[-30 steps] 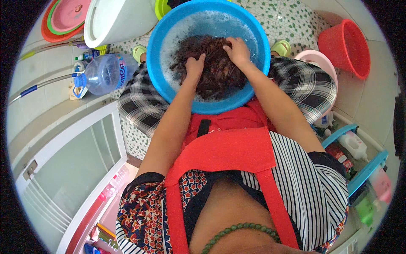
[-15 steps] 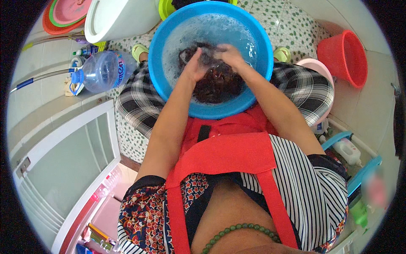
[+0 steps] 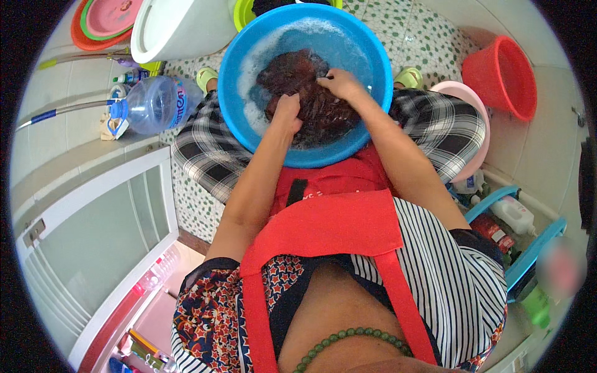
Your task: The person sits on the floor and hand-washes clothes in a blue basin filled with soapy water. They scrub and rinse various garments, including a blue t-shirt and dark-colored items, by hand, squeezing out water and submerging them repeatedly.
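A blue basin (image 3: 229, 81) of sudsy water sits between my knees. In it lies a dark reddish-brown wet cloth (image 3: 293, 71), bunched and spread across much of the water; what kind of item it is cannot be made out. My left hand (image 3: 288, 113) is closed on the cloth's near left part, fingers curled in. To the right, my right hand (image 3: 342, 84) pinches the cloth near its middle, thumb and fingers together. White foam (image 3: 255, 62) clings along the basin's left and far side.
A yellow-green basin (image 3: 245, 13) with dark cloth stands beyond. At left are a white tub (image 3: 180, 28) and a large clear bottle (image 3: 155, 104); at right, a red bucket (image 3: 500, 78), a pink basin (image 3: 476, 105) and a blue-edged rack (image 3: 494, 202) with bottles.
The cloth has spread toward the far side, and the foam around it has thinned. My hands have moved apart; the left has come nearer, and both are now closed on the cloth.
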`<action>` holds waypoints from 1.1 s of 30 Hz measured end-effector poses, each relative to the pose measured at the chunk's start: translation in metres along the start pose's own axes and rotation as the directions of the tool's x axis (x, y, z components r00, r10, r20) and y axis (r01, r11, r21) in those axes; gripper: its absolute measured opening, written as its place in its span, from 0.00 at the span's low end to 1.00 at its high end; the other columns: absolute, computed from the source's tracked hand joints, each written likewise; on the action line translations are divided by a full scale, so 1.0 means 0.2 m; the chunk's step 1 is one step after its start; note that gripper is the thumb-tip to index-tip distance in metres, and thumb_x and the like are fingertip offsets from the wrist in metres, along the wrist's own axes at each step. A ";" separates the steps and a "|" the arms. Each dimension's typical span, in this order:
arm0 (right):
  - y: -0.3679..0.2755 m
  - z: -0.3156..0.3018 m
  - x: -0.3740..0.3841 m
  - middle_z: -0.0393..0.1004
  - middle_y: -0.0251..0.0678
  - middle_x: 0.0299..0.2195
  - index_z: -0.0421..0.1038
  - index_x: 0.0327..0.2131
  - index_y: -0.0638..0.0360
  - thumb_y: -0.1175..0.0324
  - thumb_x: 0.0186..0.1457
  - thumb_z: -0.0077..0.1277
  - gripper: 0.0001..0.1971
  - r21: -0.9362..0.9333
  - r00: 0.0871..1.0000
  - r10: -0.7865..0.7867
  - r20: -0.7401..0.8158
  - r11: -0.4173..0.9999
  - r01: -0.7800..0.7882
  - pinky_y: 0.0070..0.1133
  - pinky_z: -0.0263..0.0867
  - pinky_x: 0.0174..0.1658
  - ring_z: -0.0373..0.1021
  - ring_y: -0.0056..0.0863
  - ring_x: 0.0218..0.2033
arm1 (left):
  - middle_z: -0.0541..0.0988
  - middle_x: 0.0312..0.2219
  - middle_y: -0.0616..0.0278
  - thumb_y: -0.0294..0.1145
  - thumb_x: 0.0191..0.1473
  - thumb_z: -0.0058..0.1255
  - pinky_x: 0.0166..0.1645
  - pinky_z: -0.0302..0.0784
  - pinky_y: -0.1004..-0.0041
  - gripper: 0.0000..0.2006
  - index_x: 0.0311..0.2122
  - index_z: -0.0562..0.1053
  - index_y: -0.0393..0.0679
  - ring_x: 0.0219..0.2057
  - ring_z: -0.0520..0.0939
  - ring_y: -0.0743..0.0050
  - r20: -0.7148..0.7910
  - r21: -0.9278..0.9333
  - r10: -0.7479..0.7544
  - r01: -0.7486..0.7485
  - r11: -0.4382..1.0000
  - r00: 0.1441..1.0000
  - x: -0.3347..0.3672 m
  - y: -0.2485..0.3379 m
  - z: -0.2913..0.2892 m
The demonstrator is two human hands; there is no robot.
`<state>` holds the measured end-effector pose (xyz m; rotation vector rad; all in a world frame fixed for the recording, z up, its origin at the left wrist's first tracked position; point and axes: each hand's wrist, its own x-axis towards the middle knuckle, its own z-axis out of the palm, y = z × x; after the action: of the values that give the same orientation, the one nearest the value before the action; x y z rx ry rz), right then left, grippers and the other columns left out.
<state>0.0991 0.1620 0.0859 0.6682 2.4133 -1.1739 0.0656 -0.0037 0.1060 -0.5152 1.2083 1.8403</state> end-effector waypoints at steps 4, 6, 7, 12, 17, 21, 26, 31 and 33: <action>-0.07 -0.04 -0.02 0.66 0.46 0.48 0.67 0.46 0.50 0.52 0.43 0.57 0.26 0.000 0.963 -0.209 -0.168 0.977 0.212 0.32 0.60 0.51 0.63 0.44 0.49 | 0.76 0.31 0.39 0.29 0.44 0.48 0.38 0.72 0.55 0.15 0.35 0.69 0.27 0.31 0.78 0.42 0.093 0.931 0.580 -0.277 0.238 0.810 -0.03 -0.01 -0.04; -0.11 -0.01 -0.02 0.64 0.46 0.51 0.66 0.49 0.49 0.50 0.40 0.59 0.31 0.306 0.941 -0.316 -0.120 0.890 0.338 0.32 0.57 0.55 0.60 0.46 0.53 | 0.74 0.31 0.33 0.33 0.45 0.47 0.42 0.69 0.53 0.17 0.35 0.69 0.27 0.35 0.76 0.39 0.187 0.976 0.347 -0.214 0.041 0.919 -0.02 -0.08 0.03; -0.07 0.06 0.00 0.64 0.47 0.51 0.64 0.50 0.49 0.50 0.39 0.60 0.33 0.191 0.931 -0.329 -0.157 0.915 0.356 0.31 0.56 0.56 0.60 0.45 0.53 | 0.74 0.30 0.34 0.35 0.45 0.48 0.42 0.69 0.52 0.17 0.34 0.70 0.27 0.36 0.75 0.39 0.299 0.947 0.326 -0.320 0.012 0.897 -0.05 -0.14 0.10; 0.05 0.09 0.06 0.69 0.51 0.46 0.60 0.54 0.46 0.70 0.44 0.50 0.30 -0.016 0.991 -0.128 -0.040 0.992 0.128 0.33 0.60 0.53 0.65 0.46 0.49 | 0.77 0.32 0.44 0.43 0.47 0.52 0.42 0.72 0.63 0.20 0.38 0.73 0.35 0.37 0.77 0.50 0.567 0.820 0.194 -0.524 -0.233 0.801 -0.14 -0.31 0.06; -0.11 0.02 -0.03 0.73 0.42 0.41 0.71 0.45 0.40 0.69 0.44 0.45 0.21 -0.181 0.983 -0.133 -0.125 0.977 0.109 0.36 0.66 0.46 0.70 0.43 0.42 | 0.70 0.48 0.49 0.51 0.49 0.51 0.48 0.69 0.65 0.27 0.52 0.66 0.47 0.47 0.73 0.59 0.029 0.697 0.486 -0.366 0.616 0.873 -0.06 0.05 -0.14; -0.31 0.07 -0.19 0.75 0.40 0.34 0.75 0.36 0.46 0.71 0.41 0.44 0.17 -0.097 0.853 -0.476 -0.215 0.879 0.466 0.35 0.67 0.41 0.72 0.41 0.37 | 0.70 0.48 0.52 0.63 0.51 0.40 0.51 0.67 0.61 0.33 0.55 0.62 0.49 0.48 0.73 0.58 -0.086 -0.039 -0.096 0.093 0.995 0.992 -0.01 0.21 -0.06; -0.47 0.23 -0.48 0.70 0.37 0.25 0.71 0.27 0.51 0.68 0.38 0.49 0.08 -0.126 0.634 -0.742 -0.218 0.666 0.736 0.33 0.67 0.31 0.70 0.38 0.30 | 0.72 0.47 0.53 0.53 0.57 0.34 0.55 0.65 0.62 0.27 0.53 0.65 0.41 0.49 0.71 0.58 0.424 -0.115 -0.033 0.090 0.989 0.905 0.19 0.07 -0.18; -0.36 0.29 -0.28 0.70 0.39 0.29 0.71 0.30 0.52 0.52 0.40 0.52 0.17 -0.240 0.807 -0.565 -0.174 0.819 0.521 0.36 0.68 0.36 0.70 0.42 0.35 | 0.74 0.43 0.55 0.43 0.60 0.35 0.52 0.68 0.64 0.19 0.49 0.68 0.42 0.45 0.74 0.62 0.396 -0.451 0.185 0.015 0.893 0.899 0.26 -0.12 -0.15; -0.30 0.21 -0.14 0.74 0.43 0.33 0.71 0.33 0.54 0.53 0.43 0.50 0.17 -0.153 0.858 -0.388 -0.337 0.922 0.357 0.37 0.67 0.38 0.71 0.44 0.35 | 0.74 0.42 0.56 0.39 0.59 0.37 0.49 0.71 0.66 0.16 0.46 0.69 0.41 0.43 0.75 0.63 0.286 -0.414 0.141 -0.011 0.910 0.948 0.20 -0.11 -0.12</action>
<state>0.0933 0.0883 0.1125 0.4259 2.9924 -1.1594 0.0594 -0.0044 0.0540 -0.3845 0.6397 2.1605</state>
